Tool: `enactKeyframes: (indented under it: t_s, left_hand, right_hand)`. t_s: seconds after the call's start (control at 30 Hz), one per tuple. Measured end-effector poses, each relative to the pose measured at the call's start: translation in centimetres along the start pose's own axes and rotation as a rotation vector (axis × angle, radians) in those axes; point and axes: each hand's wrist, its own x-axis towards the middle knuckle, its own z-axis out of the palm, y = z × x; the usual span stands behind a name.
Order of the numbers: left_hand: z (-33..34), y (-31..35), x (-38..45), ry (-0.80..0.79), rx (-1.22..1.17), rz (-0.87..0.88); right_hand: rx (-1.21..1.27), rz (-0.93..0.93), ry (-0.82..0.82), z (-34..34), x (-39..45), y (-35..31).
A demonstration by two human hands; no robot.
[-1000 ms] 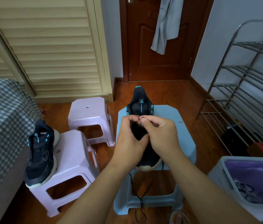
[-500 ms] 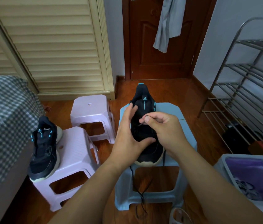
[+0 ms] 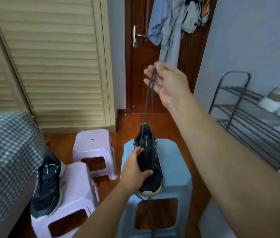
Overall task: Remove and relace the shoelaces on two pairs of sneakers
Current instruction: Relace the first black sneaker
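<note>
In the upper middle the right hand pinches the lace taut, while the left hand grips the sneaker on the blue stool at lower centre; a harder pull may tip the sneaker off.

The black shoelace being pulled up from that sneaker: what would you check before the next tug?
1. Right hand grips the black shoelace: ok, the strands run up into its fingers.
2. Left hand steadies the black sneaker with teal accents: ok, it holds the sneaker's side.
3. Sneaker sits fully on the light blue plastic stool: not ok, its toe reaches the front edge.
4. Lace free of snags at the eyelets: cannot tell, too dark and blurred.
5. Loose lace end hanging below the stool clear of the legs: cannot tell.
</note>
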Motion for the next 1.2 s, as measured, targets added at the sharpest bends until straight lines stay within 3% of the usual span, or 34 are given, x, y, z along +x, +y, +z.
enactKeyframes:
  t_s: [0.13,0.27,0.5,0.57,0.67,0.73,0.87,0.97,1.03,1.1,1.2]
  left_hand:
    - [-1.2,4.1,-0.1,-0.018,0.197,-0.037]
    - [-3.5,10.2,1.1,-0.088,-0.231,-0.073]
    - [-6.7,14.6,1.7,-0.237,-0.241,0.012]
    - [-7.3,15.0,1.9,-0.218,-0.196,0.005]
    - [-8.2,15.5,3.6,-0.065,-0.091,-0.024]
    - [-8.8,16.3,4.8,-0.030,-0.046,-0.042]
    - [-8.4,17.6,6.2,-0.114,0.063,-0.031]
    - [-7.8,18.2,6.0,-0.178,0.077,0.038]
    - [-7.1,17.7,5.6,-0.173,-0.014,0.068]
    - [-6.1,14.6,4.9,-0.062,-0.098,0.066]
    - [-3.7,7.2,1.8,0.159,0.161,0.070]
  right_hand:
    - [0.053,0.005,0.002,2.4,0.7,-3.5]
    - [0.011,0.067,-0.029,2.2,0.4,-4.1]
    - [-0.222,0.141,-0.031,0.5,2.2,-4.2]
    - [-0.423,0.217,-0.035,-0.8,3.0,-2.5]
    - [-1.057,0.235,0.039,-4.5,2.5,1.7]
    - [-1.224,0.237,-0.006,-7.7,0.2,4.6]
    - [-1.010,0.447,-0.523,-9.8,-6.3,8.5]
    - [-1.008,0.291,-0.476,-9.0,-6.3,10.7]
    - [-0.941,0.298,-0.400,-9.2,-5.7,11.7]
    - [-0.923,0.314,-0.392,-9.6,-5.6,12.4]
    - [-0.963,0.290,-0.397,-10.2,-5.2,13.1]
